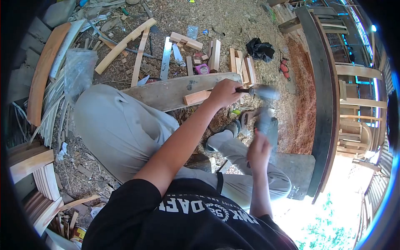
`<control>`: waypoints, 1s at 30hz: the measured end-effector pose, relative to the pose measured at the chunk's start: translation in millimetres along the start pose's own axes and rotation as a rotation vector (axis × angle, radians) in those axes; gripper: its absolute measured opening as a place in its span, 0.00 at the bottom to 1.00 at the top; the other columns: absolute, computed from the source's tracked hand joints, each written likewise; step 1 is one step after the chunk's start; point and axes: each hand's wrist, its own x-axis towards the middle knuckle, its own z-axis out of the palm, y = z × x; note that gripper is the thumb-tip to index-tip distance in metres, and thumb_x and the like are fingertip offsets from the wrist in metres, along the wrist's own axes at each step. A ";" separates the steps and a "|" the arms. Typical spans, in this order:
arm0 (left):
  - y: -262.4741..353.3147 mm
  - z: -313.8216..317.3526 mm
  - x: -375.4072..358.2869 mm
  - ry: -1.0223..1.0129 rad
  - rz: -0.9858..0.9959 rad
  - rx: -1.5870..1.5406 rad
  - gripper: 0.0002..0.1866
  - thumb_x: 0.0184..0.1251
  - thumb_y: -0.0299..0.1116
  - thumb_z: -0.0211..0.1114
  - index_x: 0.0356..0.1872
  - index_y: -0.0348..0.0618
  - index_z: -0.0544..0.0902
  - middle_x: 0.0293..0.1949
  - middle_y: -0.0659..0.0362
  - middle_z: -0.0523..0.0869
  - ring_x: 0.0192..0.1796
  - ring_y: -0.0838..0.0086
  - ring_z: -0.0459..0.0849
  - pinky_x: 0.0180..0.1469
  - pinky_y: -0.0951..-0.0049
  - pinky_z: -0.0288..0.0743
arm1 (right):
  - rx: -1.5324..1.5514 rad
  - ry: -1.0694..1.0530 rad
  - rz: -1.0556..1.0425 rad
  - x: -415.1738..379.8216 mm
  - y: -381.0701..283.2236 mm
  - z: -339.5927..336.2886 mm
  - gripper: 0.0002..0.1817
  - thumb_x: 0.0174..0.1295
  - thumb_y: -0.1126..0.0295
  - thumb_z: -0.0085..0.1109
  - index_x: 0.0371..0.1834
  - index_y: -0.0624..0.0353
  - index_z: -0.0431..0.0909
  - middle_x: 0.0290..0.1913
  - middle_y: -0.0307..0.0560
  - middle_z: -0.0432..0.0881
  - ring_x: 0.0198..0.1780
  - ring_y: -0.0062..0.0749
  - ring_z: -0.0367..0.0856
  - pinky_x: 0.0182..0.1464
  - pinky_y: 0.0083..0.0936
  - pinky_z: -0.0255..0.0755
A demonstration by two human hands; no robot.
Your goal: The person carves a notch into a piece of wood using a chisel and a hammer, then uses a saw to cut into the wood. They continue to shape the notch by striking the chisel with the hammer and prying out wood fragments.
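Note:
My left hand (227, 92) is closed around a chisel (245, 90), whose dark handle end sticks out to the right. Its blade is hidden by the hand. Beside that hand, a short wood block (196, 98) lies on a wide plank (154, 93). In my right hand (259, 151), fingers wrapped, is a hammer (264, 121) smeared by motion. The blurred metal head overlaps the chisel's end in this view.
Wood offcuts (215, 56), a pink tape measure (202, 69) and a black plastic bag (260, 50) lie on the shavings-strewn ground. A red tool (284, 68) sits right of them. A long dark beam (323, 104) runs along the right; stacked boards (48, 75) stand left.

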 end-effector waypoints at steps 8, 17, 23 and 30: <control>-5.2 -0.5 -1.5 0.088 0.017 -0.020 0.11 0.60 0.38 0.72 0.29 0.40 0.87 0.22 0.49 0.84 0.26 0.56 0.84 0.34 0.56 0.73 | 0.500 0.027 0.202 1.9 15.8 -16.8 0.29 0.83 0.41 0.43 0.32 0.54 0.69 0.15 0.36 0.63 0.10 0.25 0.64 0.11 0.26 0.61; -1.6 -0.2 -1.5 0.070 -0.057 0.006 0.10 0.60 0.37 0.72 0.30 0.41 0.88 0.23 0.48 0.85 0.27 0.54 0.85 0.33 0.55 0.73 | 0.451 0.079 -0.006 -10.2 0.7 -17.0 0.27 0.85 0.45 0.43 0.33 0.55 0.70 0.15 0.37 0.65 0.10 0.23 0.64 0.11 0.22 0.59; -2.6 -0.3 -1.1 0.080 -0.052 0.006 0.09 0.60 0.37 0.71 0.30 0.42 0.88 0.22 0.48 0.85 0.28 0.54 0.86 0.33 0.56 0.75 | 0.277 -0.149 0.177 -7.3 6.5 4.5 0.23 0.85 0.53 0.49 0.31 0.54 0.71 0.18 0.33 0.69 0.15 0.16 0.67 0.16 0.19 0.60; -3.2 -1.8 1.3 -0.008 -0.092 0.045 0.15 0.63 0.45 0.71 0.27 0.44 0.88 0.24 0.49 0.87 0.30 0.51 0.87 0.35 0.52 0.77 | 0.517 0.159 -0.132 -2.1 -36.4 -35.7 0.29 0.84 0.42 0.42 0.33 0.55 0.71 0.14 0.36 0.64 0.10 0.23 0.65 0.12 0.23 0.58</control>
